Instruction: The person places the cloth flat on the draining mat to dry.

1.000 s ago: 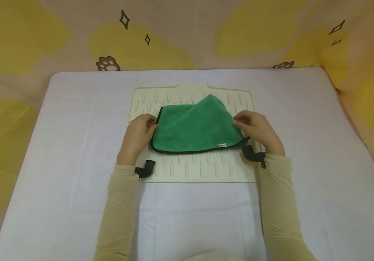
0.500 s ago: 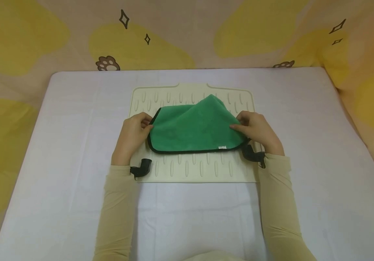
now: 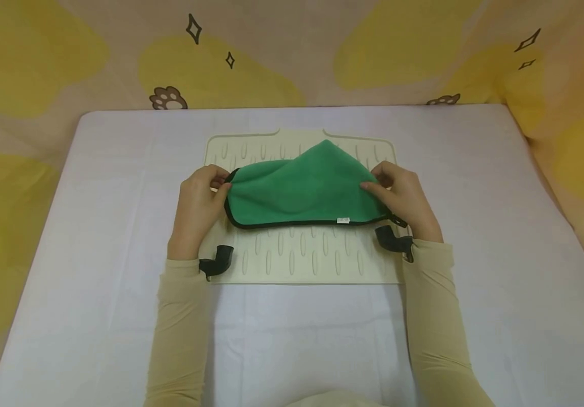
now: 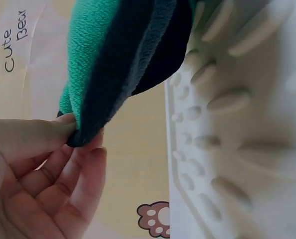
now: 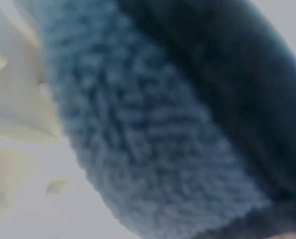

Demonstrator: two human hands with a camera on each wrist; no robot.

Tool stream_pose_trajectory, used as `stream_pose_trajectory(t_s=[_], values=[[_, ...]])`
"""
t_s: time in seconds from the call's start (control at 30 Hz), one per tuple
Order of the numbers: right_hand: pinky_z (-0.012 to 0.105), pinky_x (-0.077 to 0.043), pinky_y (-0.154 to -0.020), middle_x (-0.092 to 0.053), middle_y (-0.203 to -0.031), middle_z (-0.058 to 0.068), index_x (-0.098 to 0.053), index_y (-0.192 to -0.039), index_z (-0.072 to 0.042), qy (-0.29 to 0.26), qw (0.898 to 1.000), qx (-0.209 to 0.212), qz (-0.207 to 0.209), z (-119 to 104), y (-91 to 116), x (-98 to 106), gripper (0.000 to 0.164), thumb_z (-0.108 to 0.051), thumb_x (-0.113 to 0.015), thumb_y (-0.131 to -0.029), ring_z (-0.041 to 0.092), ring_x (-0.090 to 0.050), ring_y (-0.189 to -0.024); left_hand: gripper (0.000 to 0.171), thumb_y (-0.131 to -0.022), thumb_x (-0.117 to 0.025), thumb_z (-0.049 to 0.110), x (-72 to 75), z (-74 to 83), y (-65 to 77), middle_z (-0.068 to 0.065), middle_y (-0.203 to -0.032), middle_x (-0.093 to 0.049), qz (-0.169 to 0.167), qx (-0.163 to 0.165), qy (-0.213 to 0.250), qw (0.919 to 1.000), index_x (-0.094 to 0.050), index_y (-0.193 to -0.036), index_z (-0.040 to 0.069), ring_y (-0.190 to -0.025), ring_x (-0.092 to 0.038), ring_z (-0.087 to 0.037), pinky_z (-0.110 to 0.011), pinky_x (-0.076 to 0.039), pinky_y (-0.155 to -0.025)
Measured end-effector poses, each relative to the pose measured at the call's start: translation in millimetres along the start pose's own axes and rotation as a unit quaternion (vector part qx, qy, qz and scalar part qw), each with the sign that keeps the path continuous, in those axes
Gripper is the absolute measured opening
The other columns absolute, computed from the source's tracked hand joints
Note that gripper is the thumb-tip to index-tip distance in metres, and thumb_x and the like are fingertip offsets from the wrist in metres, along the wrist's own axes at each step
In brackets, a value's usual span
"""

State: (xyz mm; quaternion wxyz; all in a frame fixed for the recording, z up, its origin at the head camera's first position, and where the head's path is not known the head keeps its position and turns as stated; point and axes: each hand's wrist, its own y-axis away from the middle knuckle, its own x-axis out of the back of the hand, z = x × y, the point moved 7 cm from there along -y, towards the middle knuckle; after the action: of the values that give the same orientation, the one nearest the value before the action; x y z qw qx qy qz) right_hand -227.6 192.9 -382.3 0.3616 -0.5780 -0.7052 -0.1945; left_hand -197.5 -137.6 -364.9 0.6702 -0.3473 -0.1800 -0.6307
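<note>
A green cloth (image 3: 297,192) with black edging and a small white label hangs between both hands, a folded peak rising at its far side. My left hand (image 3: 199,203) pinches its left edge between thumb and fingers. In the left wrist view the cloth (image 4: 88,50) bends up from that pinch and shows a grey-blue underside. At the other end my right hand (image 3: 403,198) pinches the right side, thumb on top. The right wrist view is filled by the cloth's fuzzy grey underside (image 5: 138,124) and dark border, with almost all of the hand hidden.
Under the cloth lies a cream ribbed mat (image 3: 302,260) on a white-covered table (image 3: 103,226). Black curved wrist pieces (image 3: 217,261) stick out near both sleeves. Yellow and pink patterned fabric (image 3: 271,51) surrounds the table at the back and sides.
My left hand has moved left and slightly away, drawing the cloth wider. The cloth's near edge has risen farther up the mat, and my right hand has shifted slightly away too.
</note>
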Motion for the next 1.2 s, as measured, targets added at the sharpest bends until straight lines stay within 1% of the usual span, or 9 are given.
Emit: stream_pose_trajectory(t_s=[0.2,0.3,0.53,0.73,0.8,0.83,0.93,1.03,1.2], values=[[0.036,-0.043,-0.072,-0.061,-0.085,0.013,-0.060,-0.092,0.001,-0.014,1.000,0.005,-0.015,-1.6,1.5,-3.1,0.016,-0.011,-0.069,-0.087,0.024,-0.057,-0.079,0.011,-0.087,-0.060,-0.008,7.2,1.9,1.3,-0.023,-0.095,-0.063,0.019,-0.011,0.006,0.9997,-0.062,-0.097,-0.011,-0.085,-0.062,-0.033,-0.042,-0.052,-0.071],[0.037,-0.044,-0.073,-0.061,-0.085,0.014,-0.060,-0.091,0.001,-0.017,1.000,0.012,-0.007,-3.6,1.0,-2.5,0.015,-0.009,-0.070,-0.086,0.026,-0.059,-0.080,0.011,-0.087,-0.061,-0.008,9.4,2.3,1.3,-0.023,-0.095,-0.063,0.032,-0.020,0.004,0.9993,-0.062,-0.097,-0.011,-0.084,-0.062,-0.033,-0.041,-0.052,-0.070],[0.042,-0.046,-0.074,-0.065,-0.089,0.016,-0.060,-0.090,0.003,-0.035,0.997,0.037,0.052,-10.9,0.1,3.2,0.015,-0.008,-0.070,-0.085,0.031,-0.063,-0.082,0.012,-0.086,-0.062,-0.008,19.6,8.1,2.2,-0.022,-0.096,-0.063,0.094,-0.051,0.013,0.9941,-0.062,-0.097,-0.011,-0.086,-0.062,-0.032,-0.039,-0.053,-0.070],[0.038,-0.047,-0.076,-0.062,-0.090,0.015,-0.061,-0.090,0.004,-0.031,0.989,0.091,0.108,-14.9,0.4,8.6,0.017,-0.003,-0.073,-0.081,0.028,-0.062,-0.082,0.012,-0.086,-0.062,-0.008,26.2,13.6,4.4,-0.022,-0.095,-0.063,0.129,-0.071,0.017,0.9890,-0.062,-0.097,-0.012,-0.085,-0.063,-0.030,-0.039,-0.053,-0.069],[0.038,-0.047,-0.075,-0.063,-0.089,0.016,-0.061,-0.089,0.004,-0.027,0.988,0.098,0.116,-15.7,1.2,10.2,0.017,-0.003,-0.074,-0.079,0.028,-0.062,-0.081,0.012,-0.086,-0.062,-0.008,25.1,14.2,4.2,-0.021,-0.095,-0.063,0.120,-0.076,0.021,0.9897,-0.062,-0.097,-0.011,-0.085,-0.063,-0.030,-0.039,-0.053,-0.069],[0.038,-0.048,-0.075,-0.063,-0.088,0.016,-0.062,-0.088,0.004,-0.026,0.988,0.096,0.117,-15.5,1.5,10.8,0.017,-0.002,-0.074,-0.079,0.028,-0.062,-0.080,0.011,-0.085,-0.062,-0.008,23.3,13.7,3.8,-0.021,-0.095,-0.063,0.106,-0.074,0.025,0.9913,-0.062,-0.097,-0.011,-0.085,-0.063,-0.029,-0.039,-0.053,-0.069],[0.040,-0.048,-0.075,-0.065,-0.086,0.016,-0.063,-0.086,0.004,-0.031,0.991,0.078,0.102,-13.1,2.1,10.3,0.015,-0.003,-0.075,-0.079,0.029,-0.063,-0.079,0.011,-0.085,-0.062,-0.008,13.9,8.8,2.2,-0.021,-0.094,-0.063,0.047,-0.063,0.031,0.9964,-0.062,-0.096,-0.010,-0.083,-0.062,-0.029,-0.040,-0.053,-0.069],[0.041,-0.048,-0.074,-0.066,-0.084,0.015,-0.064,-0.085,0.001,-0.027,0.997,0.046,0.049,-8.0,2.2,4.5,0.013,-0.006,-0.074,-0.081,0.029,-0.063,-0.079,0.011,-0.086,-0.059,-0.005,3.3,0.7,1.1,-0.020,-0.091,-0.063,-0.011,-0.029,0.028,0.9991,-0.062,-0.096,-0.008,-0.080,-0.062,-0.029,-0.039,-0.052,-0.069],[0.035,-0.045,-0.069,-0.066,-0.079,0.010,-0.065,-0.084,-0.003,0.001,0.999,0.011,-0.044,1.4,2.0,-7.1,0.013,-0.013,-0.073,-0.083,0.022,-0.059,-0.074,0.013,-0.086,-0.057,0.000,-6.1,-14.3,1.4,-0.018,-0.090,-0.064,-0.069,0.046,0.017,0.9964,-0.064,-0.096,-0.005,-0.079,-0.063,-0.028,-0.035,-0.048,-0.069]])
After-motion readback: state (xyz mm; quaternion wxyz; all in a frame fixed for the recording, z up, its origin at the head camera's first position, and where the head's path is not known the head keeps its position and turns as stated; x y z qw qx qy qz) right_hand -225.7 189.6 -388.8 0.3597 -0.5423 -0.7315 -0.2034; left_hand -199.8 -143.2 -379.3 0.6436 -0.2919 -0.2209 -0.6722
